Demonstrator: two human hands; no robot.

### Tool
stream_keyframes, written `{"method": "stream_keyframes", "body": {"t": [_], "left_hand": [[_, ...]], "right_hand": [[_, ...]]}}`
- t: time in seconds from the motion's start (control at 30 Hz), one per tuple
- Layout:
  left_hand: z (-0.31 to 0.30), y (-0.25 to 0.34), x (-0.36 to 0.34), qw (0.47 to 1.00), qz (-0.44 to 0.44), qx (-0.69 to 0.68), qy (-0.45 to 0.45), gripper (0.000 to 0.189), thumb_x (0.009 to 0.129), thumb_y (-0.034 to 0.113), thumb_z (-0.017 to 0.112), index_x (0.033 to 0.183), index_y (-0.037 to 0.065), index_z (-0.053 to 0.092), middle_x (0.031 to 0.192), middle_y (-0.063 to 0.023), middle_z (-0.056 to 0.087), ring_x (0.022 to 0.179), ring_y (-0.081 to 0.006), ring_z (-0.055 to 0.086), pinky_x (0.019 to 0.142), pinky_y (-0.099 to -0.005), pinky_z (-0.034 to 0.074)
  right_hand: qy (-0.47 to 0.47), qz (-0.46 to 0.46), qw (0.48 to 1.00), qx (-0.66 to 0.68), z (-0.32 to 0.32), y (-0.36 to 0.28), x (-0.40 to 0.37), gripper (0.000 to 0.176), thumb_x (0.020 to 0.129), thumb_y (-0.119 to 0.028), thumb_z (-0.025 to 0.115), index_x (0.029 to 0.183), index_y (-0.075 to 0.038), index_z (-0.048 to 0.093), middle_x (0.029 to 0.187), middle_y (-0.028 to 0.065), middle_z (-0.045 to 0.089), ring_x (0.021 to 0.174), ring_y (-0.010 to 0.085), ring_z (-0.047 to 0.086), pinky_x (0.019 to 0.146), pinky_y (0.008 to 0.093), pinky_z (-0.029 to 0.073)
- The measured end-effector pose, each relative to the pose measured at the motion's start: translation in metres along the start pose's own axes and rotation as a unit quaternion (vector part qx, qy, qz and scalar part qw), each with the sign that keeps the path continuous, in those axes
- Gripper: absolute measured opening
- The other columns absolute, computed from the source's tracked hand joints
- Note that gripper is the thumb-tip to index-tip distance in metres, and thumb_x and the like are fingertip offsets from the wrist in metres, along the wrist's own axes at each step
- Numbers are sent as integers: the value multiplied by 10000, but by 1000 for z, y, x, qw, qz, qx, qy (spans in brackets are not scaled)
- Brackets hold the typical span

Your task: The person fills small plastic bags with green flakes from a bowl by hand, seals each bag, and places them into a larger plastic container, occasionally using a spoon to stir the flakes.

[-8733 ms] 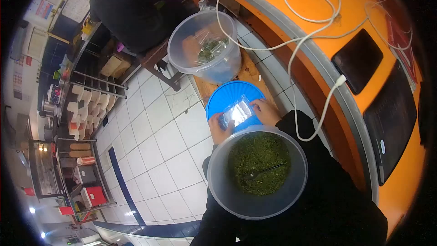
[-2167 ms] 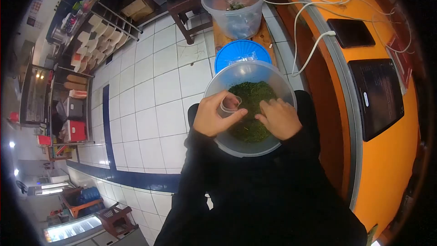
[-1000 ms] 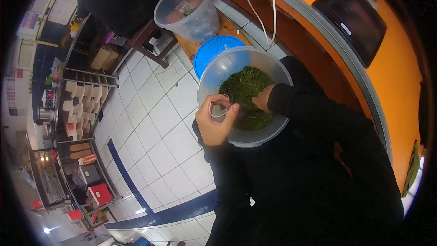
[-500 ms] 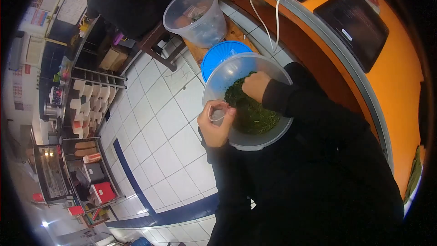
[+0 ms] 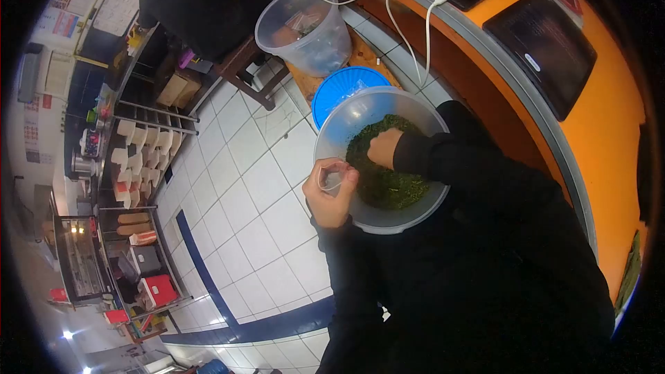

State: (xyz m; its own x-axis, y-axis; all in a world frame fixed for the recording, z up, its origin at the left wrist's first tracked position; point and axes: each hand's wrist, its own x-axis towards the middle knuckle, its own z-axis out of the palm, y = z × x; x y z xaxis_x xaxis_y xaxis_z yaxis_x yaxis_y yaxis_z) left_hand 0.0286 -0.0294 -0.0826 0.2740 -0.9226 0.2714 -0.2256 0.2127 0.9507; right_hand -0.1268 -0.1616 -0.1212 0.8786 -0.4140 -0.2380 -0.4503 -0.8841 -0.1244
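A large clear plastic tub [image 5: 325,131] stands in front of my body, holding a bed of dark green chopped herbs [image 5: 398,194]. My left hand [image 5: 331,194] is at the tub's near-left rim, thumb and fingers curled round a small clear plastic bag [image 5: 332,180] with its mouth held open. Inside the tub, my right hand [image 5: 383,147] reaches down into the herbs with its fingers bunched. The fingertips are hidden in the green pile, so how much they grip is not visible.
Behind the tub lies a blue lid [image 5: 339,93] on a wooden bench [image 5: 298,83], beside another clear tub [image 5: 305,41] with small bags inside. An orange counter [image 5: 603,145] at right bears a tablet [image 5: 540,48] and white cables [image 5: 427,34]. A person [image 5: 194,7] in dark clothes is at upper left.
My right hand has pushed slightly lower into the herbs, its fingers now more hidden. My left hand keeps its hold on the bag. The whole view has shifted slightly.
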Motion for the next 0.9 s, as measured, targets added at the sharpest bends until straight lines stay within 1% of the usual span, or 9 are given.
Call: {"method": "stream_keyframes", "body": {"t": [0.03, 0.27, 0.33, 0.37, 0.47, 0.53, 0.77, 0.83, 0.9], "left_hand": [[1, 1, 0, 1000, -5, -6, 0, 348, 918, 282, 796, 1010, -20, 651, 916, -93, 674, 869, -209, 703, 790, -327, 530], [1, 3, 1, 999, 8, 37, 0, 335, 913, 272, 797, 1013, -14, 654, 901, -87, 686, 866, -194, 695, 802, -323, 525], [2, 7, 2, 1000, -19, 20, 3, 237, 856, 135, 802, 985, -31, 691, 904, -94, 720, 883, -178, 668, 874, -325, 511], [3, 7, 3, 1000, -16, 20, 3, 237, 856, 135, 802, 985, -31, 691, 904, -94, 720, 883, -178, 668, 874, -325, 511], [1, 6, 1, 999, -17, 51, 5, 241, 858, 142, 807, 982, -30, 691, 905, -90, 719, 883, -175, 666, 866, -326, 514], [0, 3, 0, 999, -1, 39, 6, 310, 901, 243, 802, 1009, -10, 659, 898, -87, 693, 868, -184, 690, 811, -309, 519], [-21, 25, -12, 999, -12, 46, 0, 339, 874, 247, 833, 1012, -17, 672, 847, -82, 696, 801, -161, 669, 733, -285, 511], [-29, 50, -10, 973, -53, 213, -66, 325, 811, 202, 895, 990, 23, 691, 826, -95, 722, 770, -175, 696, 740, -310, 549], [-31, 60, -5, 961, -17, 265, -72, 358, 796, 273, 911, 968, 45, 694, 799, -116, 722, 735, -225, 723, 703, -344, 565]], "right_hand": [[-56, 6, 998, 7, 0, -1, -1, 168, 911, -124, 689, 996, -45, 811, 1029, 166, 785, 982, 346, 770, 802, 470, 624], [-28, 34, 999, 30, -6, 8, -6, 169, 882, -102, 711, 1000, -24, 803, 1028, 193, 779, 973, 365, 769, 805, 479, 623], [-62, 4, 997, 51, -3, 6, -10, 169, 876, -93, 714, 1003, -20, 799, 1018, 205, 774, 970, 380, 765, 811, 490, 620], [-60, 4, 997, 48, -5, 10, -11, 169, 876, -93, 714, 1003, -20, 799, 1018, 205, 774, 970, 380, 765, 811, 490, 620], [-5, 11, 997, 75, -13, 20, -19, 154, 887, -75, 696, 989, -19, 797, 1003, 220, 767, 966, 389, 760, 832, 491, 614], [29, 33, 988, 148, -22, 27, -30, 162, 881, -39, 661, 995, -49, 776, 989, 183, 753, 998, 370, 730, 876, 462, 571], [101, 32, 962, 251, -64, 40, -80, 171, 912, 26, 625, 1054, -5, 715, 1059, 174, 686, 1059, 373, 660, 916, 462, 521], [115, 6, 960, 256, -72, 45, -91, 157, 936, 15, 609, 1057, 4, 708, 1062, 184, 681, 1082, 378, 652, 936, 459, 517], [169, 38, 949, 262, -81, 46, -97, 163, 960, 10, 579, 1076, 11, 694, 1068, 192, 668, 1088, 378, 642, 954, 455, 513]]}}
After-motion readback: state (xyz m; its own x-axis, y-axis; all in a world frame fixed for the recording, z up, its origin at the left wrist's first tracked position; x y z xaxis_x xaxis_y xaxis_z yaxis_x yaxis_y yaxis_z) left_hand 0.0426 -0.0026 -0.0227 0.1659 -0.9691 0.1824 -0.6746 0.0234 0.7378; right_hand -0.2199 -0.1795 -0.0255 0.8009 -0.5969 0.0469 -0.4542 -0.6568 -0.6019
